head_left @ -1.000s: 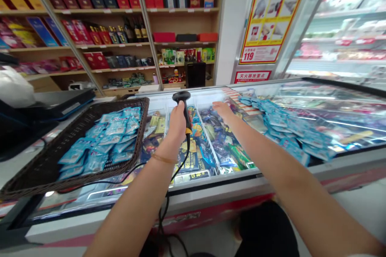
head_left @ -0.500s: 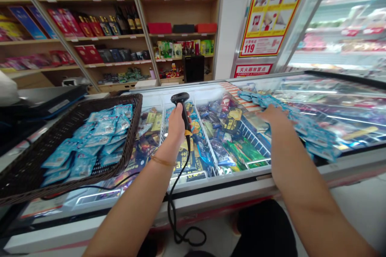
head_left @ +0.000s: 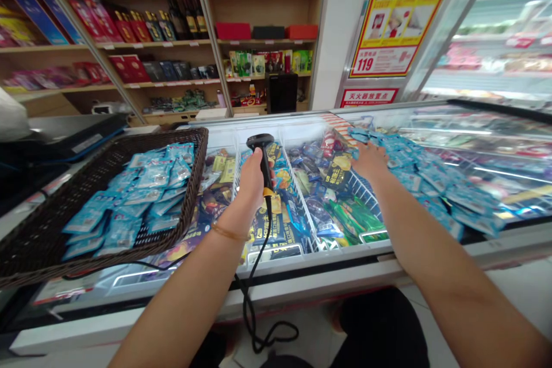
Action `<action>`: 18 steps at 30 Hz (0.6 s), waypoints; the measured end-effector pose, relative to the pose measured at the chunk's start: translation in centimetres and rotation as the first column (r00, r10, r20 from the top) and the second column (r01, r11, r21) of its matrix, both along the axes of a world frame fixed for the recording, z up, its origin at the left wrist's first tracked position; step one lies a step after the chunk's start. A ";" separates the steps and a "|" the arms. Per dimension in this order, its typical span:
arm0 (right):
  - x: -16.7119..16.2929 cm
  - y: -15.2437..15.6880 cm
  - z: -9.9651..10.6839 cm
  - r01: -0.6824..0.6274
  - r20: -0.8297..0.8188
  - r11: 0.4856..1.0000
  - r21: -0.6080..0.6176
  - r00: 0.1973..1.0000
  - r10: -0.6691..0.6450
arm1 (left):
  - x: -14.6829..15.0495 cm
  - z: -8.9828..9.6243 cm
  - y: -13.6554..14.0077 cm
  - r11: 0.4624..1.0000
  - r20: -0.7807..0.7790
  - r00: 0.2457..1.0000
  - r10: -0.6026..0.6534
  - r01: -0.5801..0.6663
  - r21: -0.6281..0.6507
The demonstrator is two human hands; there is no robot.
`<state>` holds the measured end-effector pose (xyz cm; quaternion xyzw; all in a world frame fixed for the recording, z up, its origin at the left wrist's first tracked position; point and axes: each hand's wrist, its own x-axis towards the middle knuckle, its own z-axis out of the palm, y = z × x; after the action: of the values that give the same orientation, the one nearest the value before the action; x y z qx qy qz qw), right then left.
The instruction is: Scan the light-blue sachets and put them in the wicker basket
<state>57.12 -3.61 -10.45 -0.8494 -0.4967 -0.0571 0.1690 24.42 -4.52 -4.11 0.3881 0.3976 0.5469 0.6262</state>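
My left hand (head_left: 253, 175) is wrapped around the handle of a black barcode scanner (head_left: 264, 164), whose head points away over the freezer. Its black cord hangs from the handle and loops down below the freezer's edge. My right hand (head_left: 371, 160) reaches to the near-left side of a spread pile of blue packets (head_left: 435, 175) on the glass lid. Its fingers look apart and touch or hover just over the packets; slight blur hides the exact contact. More blue packets (head_left: 149, 181) lie heaped in a brown woven basket (head_left: 199, 152) at the left.
A chest freezer (head_left: 345, 259) with bagged frozen goods (head_left: 336, 184) in wire baskets stretches before me. Shelves of boxes and bottles (head_left: 181, 20) stand behind it. A lit display fridge (head_left: 491, 57) is at the right, and dark counter equipment (head_left: 86, 144) at the left.
My right hand has moved left across the packets, and the pile is spread wider over the lid. The left hand still grips the scanner. The view has shifted slightly.
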 end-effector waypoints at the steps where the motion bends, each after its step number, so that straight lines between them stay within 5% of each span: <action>1: -0.7 0.3 0.0 -0.057 0.017 0.998 0.026 0.998 0.057 | 0.0 -0.2 -0.1 1.000 -0.006 1.000 -0.002 0.002 -0.002; 8: -5.6 1.3 -0.4 -0.361 -0.054 0.933 0.005 0.931 0.361 | 0.0 -1.6 -0.3 0.998 -0.086 0.996 -0.029 0.033 0.044; 15: -4.5 1.6 -0.2 -0.221 -0.074 0.973 -0.063 0.974 0.216 | 0.2 -2.0 -0.5 0.996 -0.152 0.988 -0.035 0.048 0.079; 18: -4.7 1.6 0.0 -0.269 -0.102 0.960 -0.076 0.960 0.260 | 0.3 -2.0 -0.7 0.996 -0.164 0.986 -0.041 0.053 0.072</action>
<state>52.42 -2.06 -10.45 -0.7838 -0.5997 0.0270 0.1594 24.74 -5.18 -6.09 0.4641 0.4168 0.5134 0.5894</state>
